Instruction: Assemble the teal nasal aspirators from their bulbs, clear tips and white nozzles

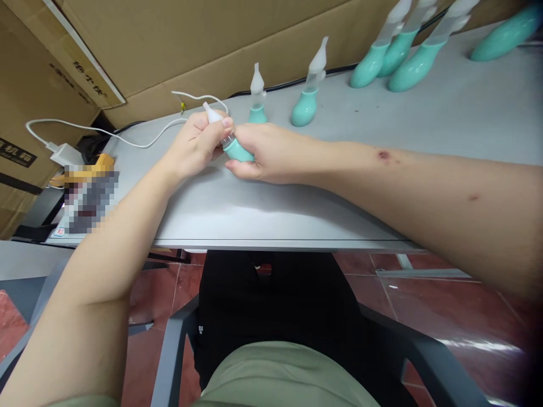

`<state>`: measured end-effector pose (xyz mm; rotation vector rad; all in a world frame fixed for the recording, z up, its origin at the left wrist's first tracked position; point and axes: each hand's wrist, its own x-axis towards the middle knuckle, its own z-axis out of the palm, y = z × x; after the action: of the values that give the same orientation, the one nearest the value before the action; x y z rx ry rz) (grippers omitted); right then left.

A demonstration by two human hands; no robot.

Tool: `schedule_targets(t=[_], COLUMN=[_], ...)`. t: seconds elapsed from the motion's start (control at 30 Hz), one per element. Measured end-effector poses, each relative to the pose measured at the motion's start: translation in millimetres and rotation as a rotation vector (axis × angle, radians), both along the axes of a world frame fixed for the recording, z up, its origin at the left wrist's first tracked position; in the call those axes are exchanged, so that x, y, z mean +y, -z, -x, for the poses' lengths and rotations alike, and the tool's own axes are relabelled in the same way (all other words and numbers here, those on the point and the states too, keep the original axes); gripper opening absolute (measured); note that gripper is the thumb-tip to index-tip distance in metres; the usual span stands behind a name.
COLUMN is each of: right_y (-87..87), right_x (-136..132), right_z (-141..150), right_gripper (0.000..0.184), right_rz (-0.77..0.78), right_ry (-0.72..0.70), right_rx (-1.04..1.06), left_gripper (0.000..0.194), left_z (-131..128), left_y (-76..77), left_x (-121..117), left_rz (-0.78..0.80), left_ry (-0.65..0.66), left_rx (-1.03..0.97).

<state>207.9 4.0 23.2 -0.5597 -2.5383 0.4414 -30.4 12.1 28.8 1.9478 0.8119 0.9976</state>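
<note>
Between my two hands, just above the grey table (263, 215), is a nasal aspirator (238, 150) with a teal bulb, a clear middle and a white tip. My left hand (197, 141) is closed around its clear and white upper part, thumb pressed on it. The teal bulb sits in the closed fingers of my right hand (261, 150), which partly hide it. Behind my right hand stands another nasal aspirator (257, 93), its base covered by the hand. A similar nasal aspirator (305, 107) stands a little to the right.
Several more teal aspirators (416, 68) stand at the back right, near the cardboard (203, 45) lining the table's rear. A white charger (65, 154) with a looping white cable (144, 146) and a yellow tool (104, 163) lie at the left. A black cable runs along the back.
</note>
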Motion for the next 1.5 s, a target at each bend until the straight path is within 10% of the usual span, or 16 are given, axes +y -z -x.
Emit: schedule_targets(t=[0.53, 0.93, 1.27, 1.5], right_y=[4.2, 1.1, 6.9, -2.0], right_x=[-10, -28, -26, -22], right_z=[5, 5, 9, 1], right_gripper=[0.018, 0.022, 0.032, 0.048], right_rz=[0.022, 0.494, 0.363, 0.309], right_ry=[-0.027, -0.195, -0.214, 0.031], right_rx=[-0.022, 0.174, 0.191, 0.527], left_gripper=[0.069, 0.065, 0.067, 0.053], left_z=[-3, 24, 23, 21], left_y=[-11.1, 1.2, -5.2, -9.7], left_x=[-6, 13, 8, 2], left_rz=[-0.038, -0.223, -0.239, -0.083], left_ry=[-0.116, -0.238, -0.244, -0.170], left_rx=[-0.035, 0.006, 0.150, 0.044])
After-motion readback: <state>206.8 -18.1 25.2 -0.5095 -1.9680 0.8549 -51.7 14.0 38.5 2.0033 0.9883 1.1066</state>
